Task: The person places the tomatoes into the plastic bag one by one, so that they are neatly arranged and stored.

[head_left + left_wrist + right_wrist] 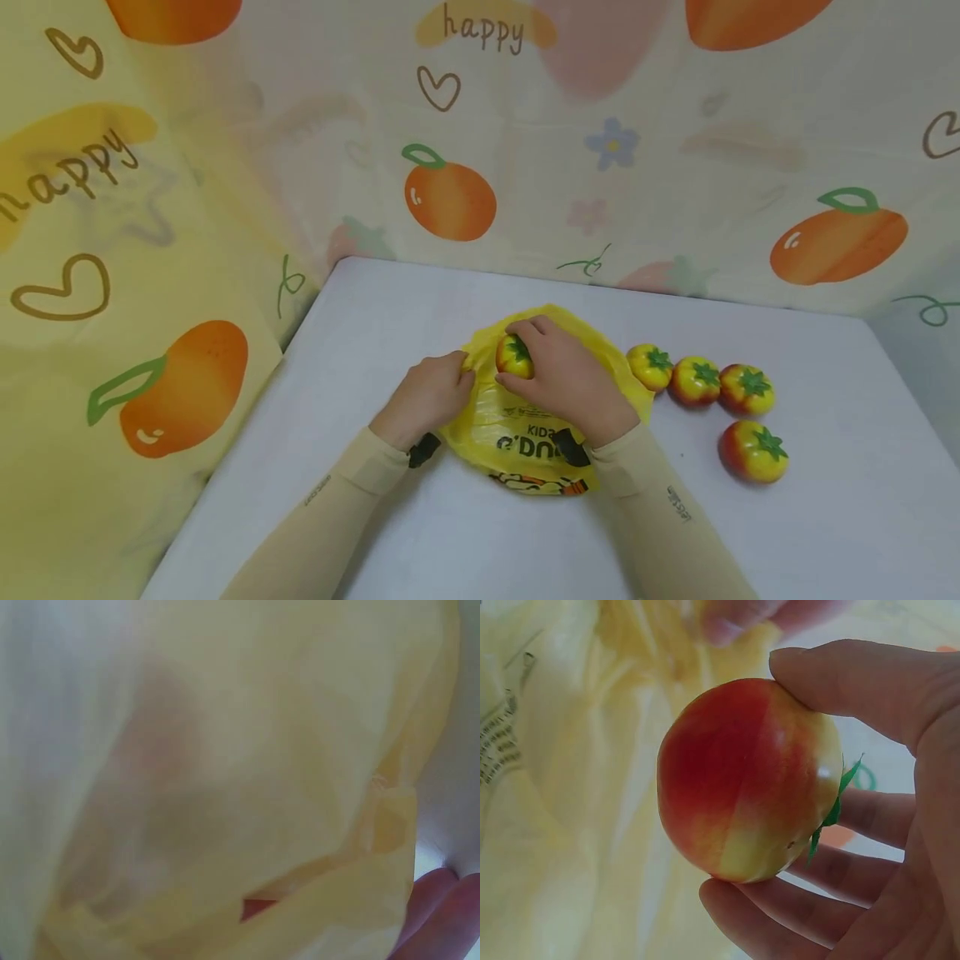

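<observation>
A yellow plastic bag (pixel 487 425) with dark print lies on the white table. My left hand (pixel 426 396) pinches the bag's left edge; in the left wrist view the thin bag (pixel 262 787) covers most of the picture, with fingertips (pixel 446 919) at the lower right. Over the bag, my right hand (pixel 562 371) grips a red-and-yellow tomato (pixel 514 357) with a green star-shaped leaf top. In the right wrist view the thumb is on one side of the tomato (pixel 742 780) and the fingers on the other, its leaves facing the palm.
To the right of the bag, three similar tomatoes (pixel 694 382) stand in a row, the leftmost close by the bag's edge. Another tomato (pixel 753 452) sits nearer the front. A fruit-printed cloth (pixel 525 233) hangs behind the table (pixel 825 517) and along its left side.
</observation>
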### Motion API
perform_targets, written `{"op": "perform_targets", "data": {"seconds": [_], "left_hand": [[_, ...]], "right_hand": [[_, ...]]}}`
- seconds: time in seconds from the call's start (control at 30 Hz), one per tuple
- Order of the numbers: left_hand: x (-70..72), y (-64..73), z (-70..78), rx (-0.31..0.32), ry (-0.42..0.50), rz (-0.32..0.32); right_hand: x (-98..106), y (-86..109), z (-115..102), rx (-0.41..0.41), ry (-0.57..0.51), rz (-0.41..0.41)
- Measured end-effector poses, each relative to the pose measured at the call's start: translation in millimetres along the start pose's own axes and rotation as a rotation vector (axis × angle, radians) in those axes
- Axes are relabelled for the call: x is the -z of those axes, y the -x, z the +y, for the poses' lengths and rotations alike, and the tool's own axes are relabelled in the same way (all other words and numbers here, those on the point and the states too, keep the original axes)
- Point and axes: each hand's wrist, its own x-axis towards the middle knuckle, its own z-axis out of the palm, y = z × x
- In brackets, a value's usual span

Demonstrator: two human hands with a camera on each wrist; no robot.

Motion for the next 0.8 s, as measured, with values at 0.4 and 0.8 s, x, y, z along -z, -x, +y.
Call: {"op": "perform_targets", "data": {"seconds": [0.4,0.8], "left_hand": [[0.1,0.9,0.0,-0.024,0.011,0.025],[-2.3,0.6,-1.8,-0.032,0.008,0.041]], "right_hand": [[-20.8,-13.9,7.4,-0.044,-0.011,-0.05],[-32.5,-22.2,11.3,-0.058,0.03,-0.088]]}}
